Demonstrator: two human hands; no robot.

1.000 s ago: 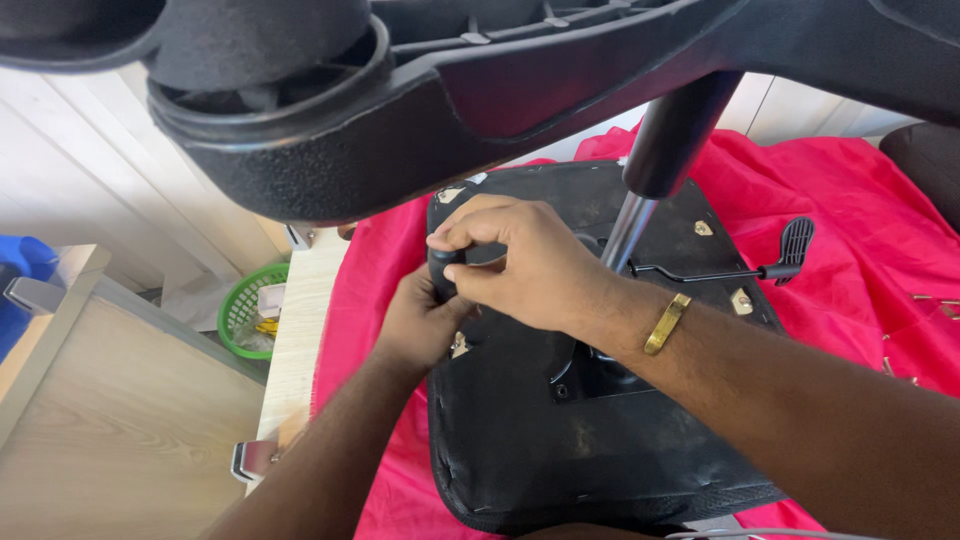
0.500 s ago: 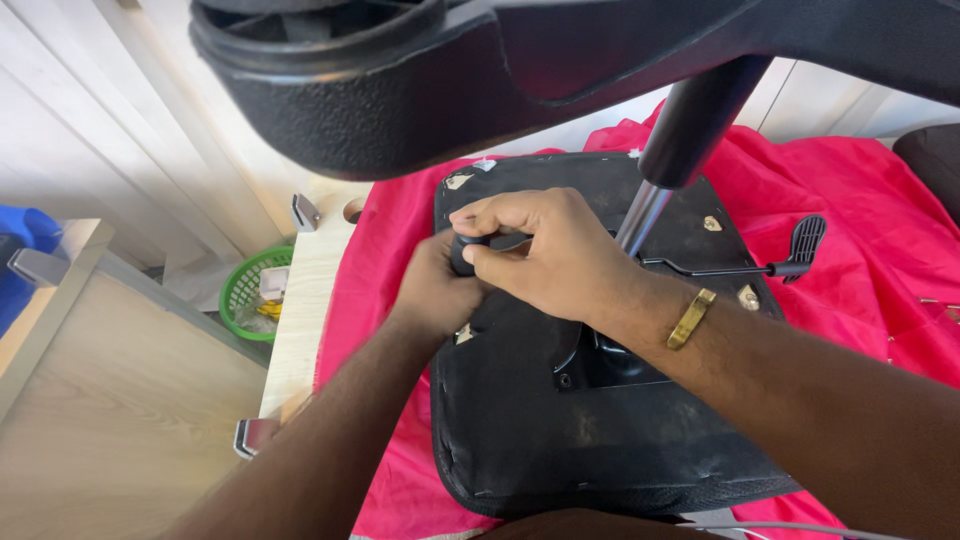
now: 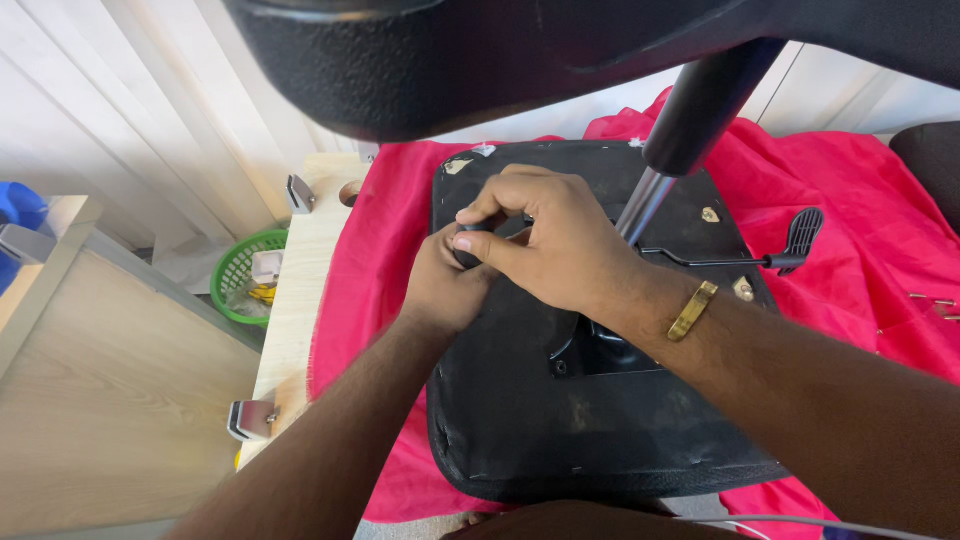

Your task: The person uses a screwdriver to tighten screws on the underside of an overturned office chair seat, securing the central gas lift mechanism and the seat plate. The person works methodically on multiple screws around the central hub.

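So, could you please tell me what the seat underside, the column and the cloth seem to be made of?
Seat underside: probably matte black fabric or vinyl, scuffed and dusty. Column: shiny, silvery metal below a black sleeve. Cloth: thin red woven fabric, creased, slightly sheeny.

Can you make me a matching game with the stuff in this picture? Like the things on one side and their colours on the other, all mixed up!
Things:
1. cloth under the chair seat
2. basket on the floor at the left
3. bracelet on the right hand's wrist
4. lever handle beside the metal post

Colours:
A. gold
B. black
C. red
D. green

Right pairs: 1-C, 2-D, 3-A, 4-B
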